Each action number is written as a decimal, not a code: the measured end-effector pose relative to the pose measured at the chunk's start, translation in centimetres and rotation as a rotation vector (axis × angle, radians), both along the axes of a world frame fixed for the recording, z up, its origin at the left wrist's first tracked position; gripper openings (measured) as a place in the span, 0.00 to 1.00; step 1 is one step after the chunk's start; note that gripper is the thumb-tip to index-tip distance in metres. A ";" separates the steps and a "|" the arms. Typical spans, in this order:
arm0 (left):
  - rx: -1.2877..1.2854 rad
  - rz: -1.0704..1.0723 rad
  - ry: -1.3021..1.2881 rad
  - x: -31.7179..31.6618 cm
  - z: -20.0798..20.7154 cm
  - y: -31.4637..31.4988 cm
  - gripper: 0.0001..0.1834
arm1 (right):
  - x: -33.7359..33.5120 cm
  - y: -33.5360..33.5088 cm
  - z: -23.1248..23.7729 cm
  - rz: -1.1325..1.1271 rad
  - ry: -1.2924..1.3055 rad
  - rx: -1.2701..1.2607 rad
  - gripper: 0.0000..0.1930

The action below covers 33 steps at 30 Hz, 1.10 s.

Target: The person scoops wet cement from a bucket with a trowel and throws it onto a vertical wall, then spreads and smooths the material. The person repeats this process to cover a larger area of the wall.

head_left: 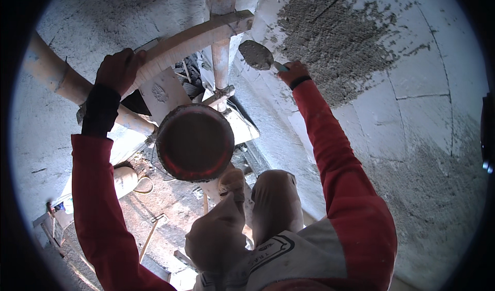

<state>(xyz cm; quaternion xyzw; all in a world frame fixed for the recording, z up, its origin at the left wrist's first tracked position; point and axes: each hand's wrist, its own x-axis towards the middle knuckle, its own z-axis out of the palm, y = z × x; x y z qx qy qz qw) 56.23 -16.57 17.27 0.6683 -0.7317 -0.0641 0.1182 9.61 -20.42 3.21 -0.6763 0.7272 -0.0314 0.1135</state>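
My left hand (118,70) is closed over the end of a curved wooden plank (193,41) at the upper left. In my right hand (295,74) is the handle of a trowel (256,55). Grey mortar covers the trowel's blade, which is held near the wall, though I cannot tell whether it touches. Rough wet mortar (335,38) coats part of the pale block wall (423,110) beside that hand. Between my arms, in front of my knees, a round bucket (195,142) stands with a dark inside and a reddish inner rim.
A vertical pole (220,64) meets the plank, and a thick slanting pole (62,74) passes by my left wrist. Beneath me, a narrow board (164,92) runs under the bucket. The littered floor (175,208) lies well below, with a pale sack-like roll (124,183) and a long-handled tool (149,237).
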 end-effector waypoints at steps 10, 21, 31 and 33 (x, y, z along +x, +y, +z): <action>-0.020 -0.033 0.085 0.6 -0.4 0.2 0.25 | -1.7 -14.9 3.3 -0.167 -0.893 0.501 0.16; -0.126 -0.115 0.090 0.4 -2.1 -1.1 0.21 | -4.3 0.4 27.5 -0.019 -0.571 0.043 0.14; -0.007 0.105 -0.014 -1.2 2.3 1.0 0.25 | 13.9 13.7 8.7 0.845 -0.001 0.028 0.07; -0.007 0.115 0.012 -1.4 2.2 1.3 0.25 | 16.8 15.0 6.2 0.908 -0.017 -0.154 0.12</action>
